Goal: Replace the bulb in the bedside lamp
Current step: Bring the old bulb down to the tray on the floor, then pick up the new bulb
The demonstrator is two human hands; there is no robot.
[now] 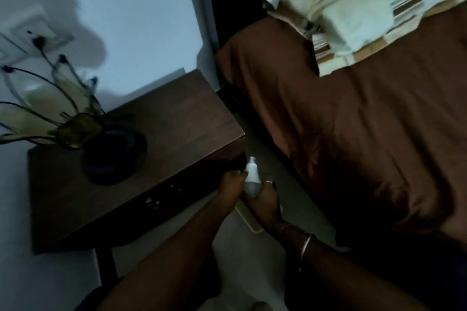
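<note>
A white bulb (252, 179) with its metal screw base pointing up is held between both hands, just off the front right corner of the dark wooden bedside table (156, 149). My left hand (230, 185) grips the bulb's left side. My right hand (265, 203), with a ring and bangles, cups it from the right and below. The bedside lamp (75, 124) stands at the table's left; it has a dark round base and pale petal-shaped shades on thin dark stems. The lamp is unlit and the room is dim.
A bed with a brown sheet (353, 121) fills the right, with a striped pillow (348, 7) at its head. A wall socket plate (32, 33) sits behind the lamp. A pale flat object (249, 221) lies on the floor under my right hand.
</note>
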